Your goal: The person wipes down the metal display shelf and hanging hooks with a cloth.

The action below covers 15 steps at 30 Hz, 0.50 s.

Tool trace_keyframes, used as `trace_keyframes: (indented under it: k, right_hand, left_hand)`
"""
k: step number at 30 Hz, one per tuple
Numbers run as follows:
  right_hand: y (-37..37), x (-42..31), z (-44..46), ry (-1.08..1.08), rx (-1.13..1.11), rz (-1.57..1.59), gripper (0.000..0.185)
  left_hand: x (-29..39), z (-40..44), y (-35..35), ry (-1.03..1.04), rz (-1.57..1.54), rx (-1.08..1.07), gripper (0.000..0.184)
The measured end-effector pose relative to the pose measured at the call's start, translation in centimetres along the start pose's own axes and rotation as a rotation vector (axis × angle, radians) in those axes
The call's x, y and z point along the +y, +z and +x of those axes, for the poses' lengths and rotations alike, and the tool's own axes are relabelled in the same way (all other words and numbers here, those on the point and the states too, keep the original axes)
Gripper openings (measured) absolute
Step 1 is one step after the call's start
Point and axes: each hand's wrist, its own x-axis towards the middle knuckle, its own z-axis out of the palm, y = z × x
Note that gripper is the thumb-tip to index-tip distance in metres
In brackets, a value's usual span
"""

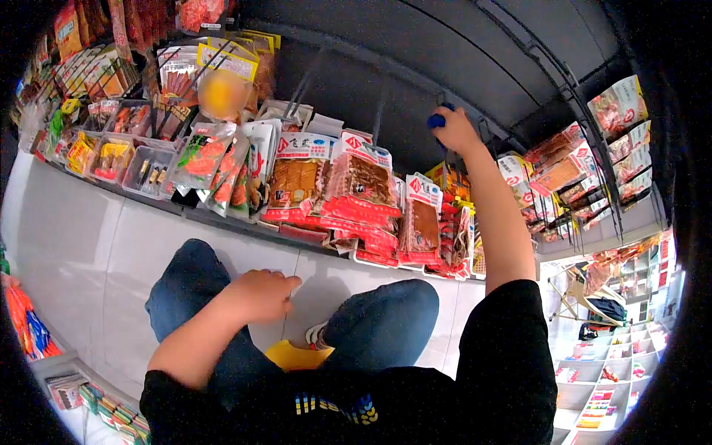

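My right hand [458, 130] reaches out to the dark shelf back, closed around a bunched dark-blue thing [440, 117] that looks like a cloth. Below it, stacked red-and-white snack packs [363, 178] lie along the low shelf, and a narrower brown-and-white pack [423, 219] leans nearby. Over my left knee hangs my left hand [261, 295], its fingers curled in and the palm hidden. Whether anything is inside it I cannot make out.
Clear plastic bins [150, 169] of small packets stand at the shelf's left. Metal display hooks [571, 89] carry hanging packs [621, 104] at right. Beneath me is a yellow stool [297, 356]. White compartment shelving [597, 374] stands to the lower right.
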Motion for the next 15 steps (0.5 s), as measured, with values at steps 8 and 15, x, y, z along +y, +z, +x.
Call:
trace_keyframes:
  k: [8, 15]
  right_hand:
    - [-2.8, -1.0, -10.2, -0.081, 0.023, 0.217, 0.041]
    - [-3.6, -0.9, -16.0, -0.155, 0.466, 0.482, 0.033]
  left_hand:
    - [-0.2, 0.6, 1.0, -0.052, -0.008, -0.006, 0.045]
    - [0.2, 0.2, 0.9, -0.031, -0.021, 0.032, 0.046]
